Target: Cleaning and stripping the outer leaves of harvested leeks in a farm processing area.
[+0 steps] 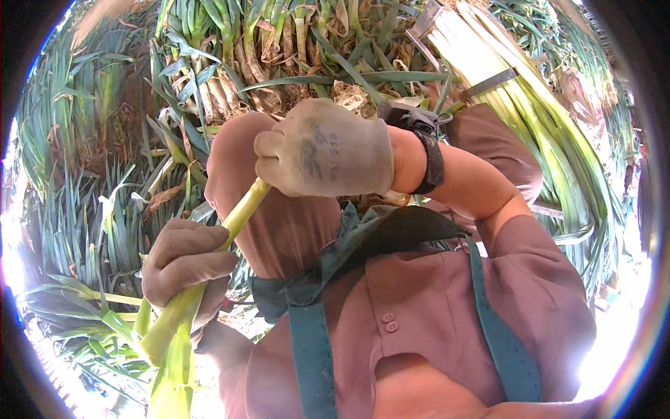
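A pale green leek (246,209) runs slantwise between my two gloved hands. My left hand (187,264), in a soiled glove, is closed round its stalk. Below that hand the leaves (171,359) spread toward the lower edge. My right hand (324,148), in a lighter knit glove with dark smudges, is a fist at the stalk's upper end, in front of my knee (241,150). This fist hides the tip of the stalk, and whether it also holds a tool cannot be seen. A dark band (429,164) circles my right wrist.
Untrimmed leeks (286,35) with dry outer leaves and roots lie heaped ahead. More green leeks (77,223) fill the left side. At the upper right, cleaned leeks (516,98) lie bundled in a metal holder (488,82). A dark green apron (391,234) crosses my lap.
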`<action>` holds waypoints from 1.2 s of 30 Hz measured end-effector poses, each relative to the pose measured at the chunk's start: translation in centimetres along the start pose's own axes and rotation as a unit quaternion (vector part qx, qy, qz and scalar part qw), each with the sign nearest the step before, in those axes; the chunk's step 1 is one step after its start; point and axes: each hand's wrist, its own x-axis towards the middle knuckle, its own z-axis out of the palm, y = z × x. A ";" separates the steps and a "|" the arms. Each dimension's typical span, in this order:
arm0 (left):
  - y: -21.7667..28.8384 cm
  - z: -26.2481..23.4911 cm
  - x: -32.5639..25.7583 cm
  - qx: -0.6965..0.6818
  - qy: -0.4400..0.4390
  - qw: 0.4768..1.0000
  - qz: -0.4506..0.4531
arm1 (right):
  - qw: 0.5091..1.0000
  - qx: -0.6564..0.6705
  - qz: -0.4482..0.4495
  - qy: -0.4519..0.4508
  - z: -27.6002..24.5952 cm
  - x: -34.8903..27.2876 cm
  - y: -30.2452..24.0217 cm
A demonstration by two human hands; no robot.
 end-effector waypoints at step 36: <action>-1.2 -2.4 -5.5 -0.195 0.376 0.871 -0.249 | 0.950 0.187 0.184 0.171 -0.3 -3.1 1.4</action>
